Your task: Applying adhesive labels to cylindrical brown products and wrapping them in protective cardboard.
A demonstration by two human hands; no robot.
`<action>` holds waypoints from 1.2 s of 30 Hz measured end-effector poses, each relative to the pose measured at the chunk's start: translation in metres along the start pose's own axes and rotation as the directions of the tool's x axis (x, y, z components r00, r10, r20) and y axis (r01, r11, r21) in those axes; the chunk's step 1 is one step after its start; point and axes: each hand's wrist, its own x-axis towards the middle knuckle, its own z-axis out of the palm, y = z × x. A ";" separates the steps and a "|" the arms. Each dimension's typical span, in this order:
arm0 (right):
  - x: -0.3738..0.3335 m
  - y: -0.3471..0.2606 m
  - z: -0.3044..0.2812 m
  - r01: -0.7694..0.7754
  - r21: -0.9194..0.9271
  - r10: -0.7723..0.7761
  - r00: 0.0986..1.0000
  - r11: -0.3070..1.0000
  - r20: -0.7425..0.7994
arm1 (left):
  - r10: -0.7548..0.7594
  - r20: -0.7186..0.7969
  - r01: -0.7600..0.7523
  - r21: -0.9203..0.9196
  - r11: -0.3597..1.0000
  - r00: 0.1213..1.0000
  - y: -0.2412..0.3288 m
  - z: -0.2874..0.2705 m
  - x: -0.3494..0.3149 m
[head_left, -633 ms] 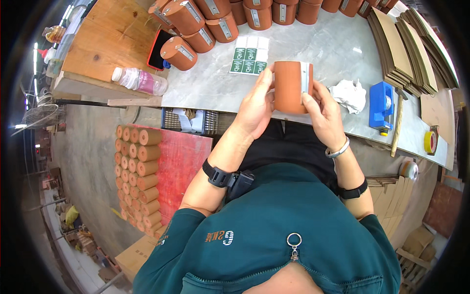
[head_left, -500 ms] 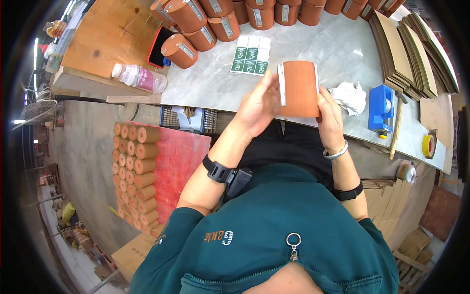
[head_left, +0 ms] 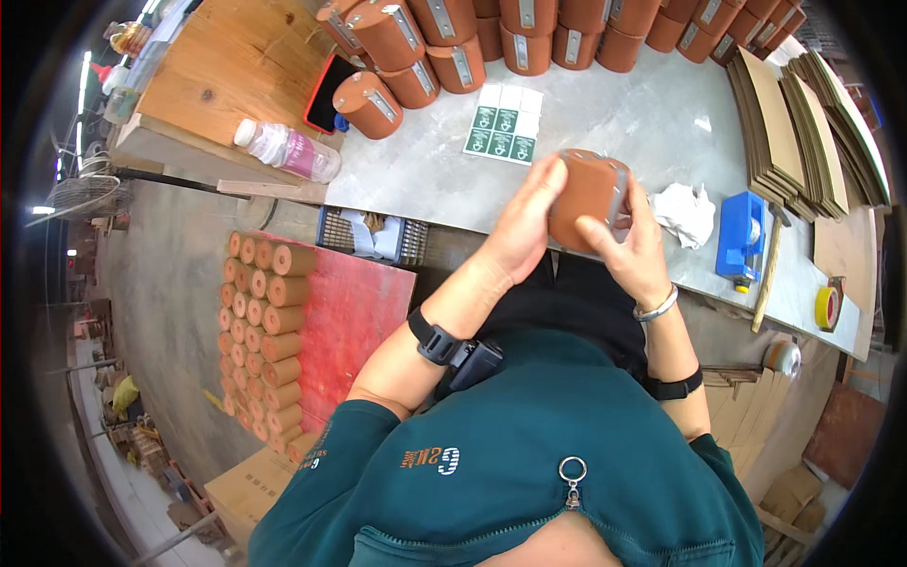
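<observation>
In the head view, a brown canister [head_left: 578,208] is being held up between two bare hands, to the right of the sticker sheet [head_left: 504,123] and nearer the body; its left side is clasped by the left hand [head_left: 521,225], thumb up by the rim, and its right side is gripped by the right hand [head_left: 637,255], thumb in front, fingers round by the metal strip [head_left: 620,191]; both holds are closed on the canister, though how hard it is squeezed cannot be told; it is tilted, its outline slightly blurred; a slip could be caused here if pressure were eased by one hand while the round side was being turned; the front edge of the grey table [head_left: 416,180] runs on the body side of the sheet, close under the grip as it appears, so a dropped canister might be lost to the lap or floor; fingertips might be nicked if the strip's edge is sharp; the stickers might be creased if the canister were put down carelessly; just to the sheet's right, the crumpled paper [head_left: 684,215] could be brushed aside by the right knuckles; beyond the sheet, the stacked canisters [head_left: 525,52] could be toppled by a long, clumsy reach.
</observation>
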 end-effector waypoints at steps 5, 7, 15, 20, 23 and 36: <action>0.009 0.011 0.002 0.055 0.082 -0.051 0.997 0.995 -0.051 | 0.048 0.054 -0.068 0.478 0.876 0.997 0.013 -0.026 0.022; 0.010 0.020 0.002 0.156 -0.035 -0.159 0.982 0.987 -0.098 | 0.282 -0.114 -0.059 0.840 0.539 0.953 0.028 -0.047 0.045; 0.008 0.060 -0.001 0.091 -0.074 -0.096 0.994 0.993 -0.059 | 0.376 -0.513 0.575 0.815 -0.068 0.771 0.047 -0.089 0.102; 0.003 0.082 -0.003 -0.037 -0.261 0.005 0.993 0.965 -0.121 | 0.428 -0.613 0.642 0.761 0.093 0.664 0.033 -0.082 0.122; 0.003 0.087 -0.008 -0.029 -0.272 0.002 0.995 0.962 -0.099 | 0.483 -0.588 0.556 0.800 0.227 0.649 0.018 -0.088 0.130; 0.002 -0.039 -0.017 0.187 -0.143 -0.215 0.953 0.972 -0.212 | 0.332 -0.162 -0.288 0.244 0.926 0.929 0.056 -0.025 0.012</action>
